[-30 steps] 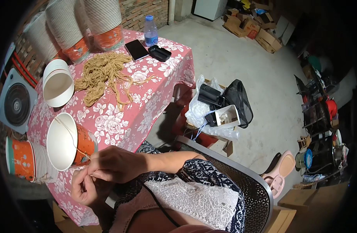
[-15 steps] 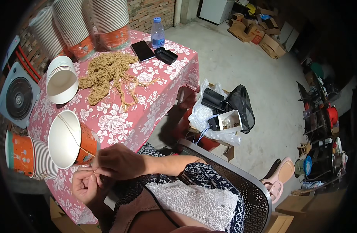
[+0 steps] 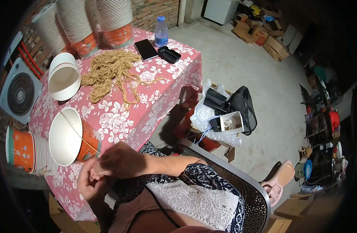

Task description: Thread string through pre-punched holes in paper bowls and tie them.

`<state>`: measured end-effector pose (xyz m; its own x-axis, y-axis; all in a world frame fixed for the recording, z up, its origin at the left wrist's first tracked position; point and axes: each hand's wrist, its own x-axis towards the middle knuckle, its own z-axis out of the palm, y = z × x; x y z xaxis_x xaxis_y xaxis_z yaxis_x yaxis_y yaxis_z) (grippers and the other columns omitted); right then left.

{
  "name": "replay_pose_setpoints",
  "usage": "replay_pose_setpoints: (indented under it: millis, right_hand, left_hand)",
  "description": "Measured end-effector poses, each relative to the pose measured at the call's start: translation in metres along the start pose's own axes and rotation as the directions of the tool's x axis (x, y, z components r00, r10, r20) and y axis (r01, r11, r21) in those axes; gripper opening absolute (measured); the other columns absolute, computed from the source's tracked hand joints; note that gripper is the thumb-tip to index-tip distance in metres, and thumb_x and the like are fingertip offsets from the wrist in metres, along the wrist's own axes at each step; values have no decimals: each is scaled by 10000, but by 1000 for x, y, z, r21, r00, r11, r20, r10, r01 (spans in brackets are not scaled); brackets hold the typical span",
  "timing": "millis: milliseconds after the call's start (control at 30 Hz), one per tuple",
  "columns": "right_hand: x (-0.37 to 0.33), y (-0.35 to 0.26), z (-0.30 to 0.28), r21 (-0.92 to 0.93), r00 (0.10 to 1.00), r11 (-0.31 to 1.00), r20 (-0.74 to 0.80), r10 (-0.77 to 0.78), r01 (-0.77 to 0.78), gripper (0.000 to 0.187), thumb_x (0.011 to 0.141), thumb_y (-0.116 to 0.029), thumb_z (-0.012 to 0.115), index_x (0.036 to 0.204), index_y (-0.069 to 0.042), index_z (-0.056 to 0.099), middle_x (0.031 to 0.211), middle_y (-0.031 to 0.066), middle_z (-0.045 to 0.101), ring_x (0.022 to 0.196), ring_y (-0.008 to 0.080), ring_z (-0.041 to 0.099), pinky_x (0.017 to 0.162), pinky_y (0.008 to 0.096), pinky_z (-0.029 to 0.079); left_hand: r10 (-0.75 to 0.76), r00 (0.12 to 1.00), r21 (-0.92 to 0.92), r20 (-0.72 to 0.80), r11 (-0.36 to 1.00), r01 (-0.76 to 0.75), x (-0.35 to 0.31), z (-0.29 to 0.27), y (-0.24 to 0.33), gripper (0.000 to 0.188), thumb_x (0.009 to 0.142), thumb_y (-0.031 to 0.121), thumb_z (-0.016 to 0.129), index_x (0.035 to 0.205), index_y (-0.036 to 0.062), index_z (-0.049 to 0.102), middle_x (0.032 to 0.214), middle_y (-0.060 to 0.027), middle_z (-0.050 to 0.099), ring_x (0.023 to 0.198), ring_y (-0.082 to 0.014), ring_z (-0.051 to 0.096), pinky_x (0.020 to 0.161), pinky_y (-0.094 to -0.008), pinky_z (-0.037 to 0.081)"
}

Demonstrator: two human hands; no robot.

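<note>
A large paper bucket (image 3: pixel 65 136), white inside and orange outside, lies on its side near the table edge with its mouth turned left. A thin tan cord (image 3: pixel 75 130) runs slantwise past its mouth and wall to my hands. My left hand (image 3: pixel 90 179) is closed, its fingertips pinching by the cord's near end. Against it, my right hand (image 3: pixel 118 160) is closed too, with the cord going in at its fingers. The exact grip is partly hidden by the fingers and shadow. Beyond the bucket lies a tangled heap of tan cord (image 3: pixel 108 73).
Stacked buckets (image 3: pixel 21 151) lie at the left; white nested ones (image 3: pixel 64 83) and tall bagged stacks (image 3: pixel 79 31) stand farther back. A phone (image 3: pixel 146 49), a black case (image 3: pixel 169 55) and a bottle (image 3: pixel 161 33) rest on the flowered tablecloth (image 3: pixel 116 120). A fan (image 3: pixel 20 95) is beyond.
My hands have shifted slightly right, still together at the cord. The cord now looks straighter across the bucket. The whole view has moved a little.
</note>
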<state>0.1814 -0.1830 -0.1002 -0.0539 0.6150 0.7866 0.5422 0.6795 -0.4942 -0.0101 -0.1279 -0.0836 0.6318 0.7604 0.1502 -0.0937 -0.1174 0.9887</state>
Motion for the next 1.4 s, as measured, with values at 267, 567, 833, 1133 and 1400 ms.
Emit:
replay_pose_setpoints:
  millis: [267,567,833,1133,1400]
  right_hand:
    - [6,-2,-4,49,999,998,-42,-25,27,128,799,-157,666,855,-93,570,705,79,530,643,297,592,518,418,467]
    - [5,-3,-2,71,1000,997,-11,-11,11,139,848,-155,633,937,-77,560,919,83,570,735,298,631,561,402,496]
    - [0,-9,6,79,999,996,25,39,-40,197,894,-185,620,1035,-72,543,886,91,604,798,322,628,696,409,495]
    - [-1,-9,2,131,993,986,63,97,-105,165,888,-218,637,909,-77,554,706,92,552,680,324,599,570,428,455]
    - [6,-10,-6,123,930,976,-305,207,-177,357,820,88,577,1152,-38,618,1078,153,669,832,240,712,681,334,578]
  left_hand:
    - [-30,998,-53,-57,998,27,-3,8,-1,176,919,6,476,771,-38,560,638,-48,580,547,-85,489,524,-215,402]
    - [90,992,-49,-93,994,-95,-4,1,-1,181,970,72,501,823,-26,543,726,-50,573,578,-72,487,547,-189,384]
    - [169,982,251,-87,957,-143,-8,-2,-9,132,958,48,526,855,-9,586,717,-13,561,603,-45,462,562,-182,369]
    - [1,970,33,-243,999,8,-12,1,2,196,982,45,460,814,-13,544,695,-54,604,568,-61,475,552,-196,406]
    - [95,968,228,-234,973,-40,-17,-17,-3,243,987,98,502,767,6,547,647,-44,585,528,-78,482,509,-205,388]
